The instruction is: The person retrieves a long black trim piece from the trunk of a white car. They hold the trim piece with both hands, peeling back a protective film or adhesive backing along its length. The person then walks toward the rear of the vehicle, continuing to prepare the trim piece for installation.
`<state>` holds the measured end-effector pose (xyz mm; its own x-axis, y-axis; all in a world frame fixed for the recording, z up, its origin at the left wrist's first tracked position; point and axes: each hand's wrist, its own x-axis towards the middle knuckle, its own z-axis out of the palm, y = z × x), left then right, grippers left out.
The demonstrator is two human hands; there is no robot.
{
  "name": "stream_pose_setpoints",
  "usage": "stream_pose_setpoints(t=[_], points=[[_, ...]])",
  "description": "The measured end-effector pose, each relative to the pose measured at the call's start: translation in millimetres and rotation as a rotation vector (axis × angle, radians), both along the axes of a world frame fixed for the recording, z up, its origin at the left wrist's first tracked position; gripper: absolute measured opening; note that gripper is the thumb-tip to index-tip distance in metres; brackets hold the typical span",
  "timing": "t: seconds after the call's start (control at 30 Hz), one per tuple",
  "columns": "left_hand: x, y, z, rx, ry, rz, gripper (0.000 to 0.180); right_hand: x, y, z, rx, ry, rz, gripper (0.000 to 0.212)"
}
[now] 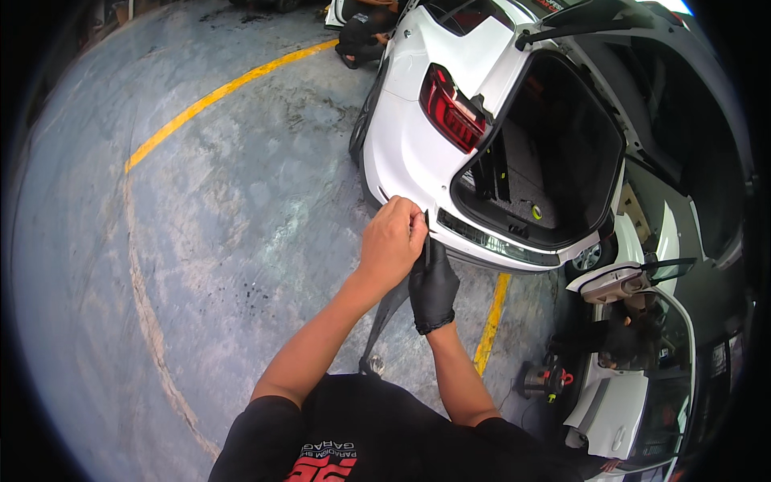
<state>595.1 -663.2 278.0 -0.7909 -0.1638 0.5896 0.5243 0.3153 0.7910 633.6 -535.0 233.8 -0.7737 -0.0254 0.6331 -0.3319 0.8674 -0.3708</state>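
Observation:
My bare left hand [392, 241] is in front of the white car's rear bumper, its fingers pinched together at the upper part of a thin black strip [427, 227]. Just below and to the right, my right hand [434, 291] wears a black glove and is closed round the strip's lower part. A dark, limp band [384, 320] trails from beside the glove towards my shirt; its kind I cannot make out. Behind both hands stands the white car [401, 149], with a red tail light [451, 111] and its tailgate raised. Whether either hand touches the bumper cannot be told.
The open boot [526, 161] holds a small yellow-green round item [536, 211]. At upper left a person [363, 36] crouches beside the car. Lower right, another white car [622, 410] has open doors, near a vacuum cleaner [540, 379]. Yellow lines [229, 87] mark the grey floor.

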Motion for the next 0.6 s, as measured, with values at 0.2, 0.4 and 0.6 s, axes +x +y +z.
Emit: stream_pose_setpoints(t=[0.2,0.4,0.6], points=[[-14.7,-5.2,-53.3,0.071,-0.066,0.141,0.008,9.8,9.1,13.1,-0.067,0.031,-0.056,0.035],[-3.7,-19.7,-68.3,0.418,-0.320,-0.170,0.014,6.5,19.5,41.9,-0.229,0.014,-0.023,0.027],[-0.6,-13.0,-16.6,0.505,-0.285,-0.247,0.017,3.3,6.6,46.4,-0.304,0.051,0.079,0.022]])
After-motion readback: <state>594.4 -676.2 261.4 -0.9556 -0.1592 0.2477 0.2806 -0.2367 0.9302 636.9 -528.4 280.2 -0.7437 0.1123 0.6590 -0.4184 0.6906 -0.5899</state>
